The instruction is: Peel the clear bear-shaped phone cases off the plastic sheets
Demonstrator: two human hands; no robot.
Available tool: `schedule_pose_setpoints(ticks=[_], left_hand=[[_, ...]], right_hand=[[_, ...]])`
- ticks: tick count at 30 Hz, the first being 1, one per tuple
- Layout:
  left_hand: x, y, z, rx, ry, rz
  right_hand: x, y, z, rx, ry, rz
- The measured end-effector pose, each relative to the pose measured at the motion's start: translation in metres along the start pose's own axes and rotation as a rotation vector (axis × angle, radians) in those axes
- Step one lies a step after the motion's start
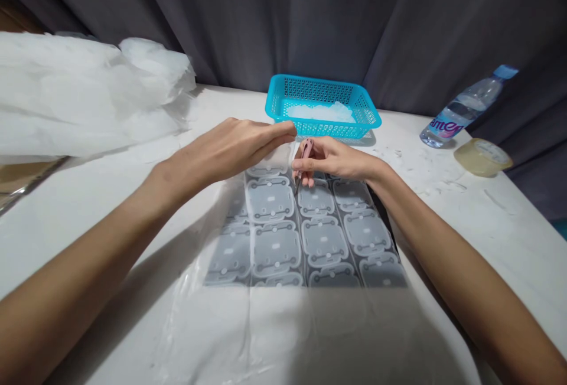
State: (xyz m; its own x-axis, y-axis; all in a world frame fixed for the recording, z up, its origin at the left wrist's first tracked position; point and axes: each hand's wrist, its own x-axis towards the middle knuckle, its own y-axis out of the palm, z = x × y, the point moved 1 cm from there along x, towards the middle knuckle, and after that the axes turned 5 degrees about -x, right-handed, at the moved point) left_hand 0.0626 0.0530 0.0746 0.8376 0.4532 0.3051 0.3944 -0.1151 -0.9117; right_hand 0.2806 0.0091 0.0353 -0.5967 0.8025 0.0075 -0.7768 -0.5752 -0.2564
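A sheet of clear film [277, 249] printed with rows of grey, white-edged rounded rectangles lies over a dark backing on the white table. My left hand [241, 146] reaches over the far part of the film with its fingers stretched out together. Its thumb is mostly hidden. Just right of it, my right hand [330, 159] is closed around a small pink-handled cutter [305, 152]. The cutter's dark, thin tip points down at the film, between two columns of the printed shapes. Whether the tip touches the film I cannot tell.
Behind my hands stands a turquoise basket [325, 131] holding translucent white pieces [319, 113]. A water bottle [465, 107] and a roll of tape [482, 157] are at the right. White plastic sheets [84, 90] are heaped at the left. Small scraps lie near the bottle. A grey curtain [328, 19] hangs behind.
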Motion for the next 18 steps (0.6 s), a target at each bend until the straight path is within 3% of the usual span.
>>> schedule_pose_setpoints(ticks=[18], left_hand=[[-0.0011, 0.0036, 0.0079, 0.088, 0.032, 0.006]], right_hand=[[-0.0019, 0.0001, 0.0029, -0.010, 0.015, 0.016]])
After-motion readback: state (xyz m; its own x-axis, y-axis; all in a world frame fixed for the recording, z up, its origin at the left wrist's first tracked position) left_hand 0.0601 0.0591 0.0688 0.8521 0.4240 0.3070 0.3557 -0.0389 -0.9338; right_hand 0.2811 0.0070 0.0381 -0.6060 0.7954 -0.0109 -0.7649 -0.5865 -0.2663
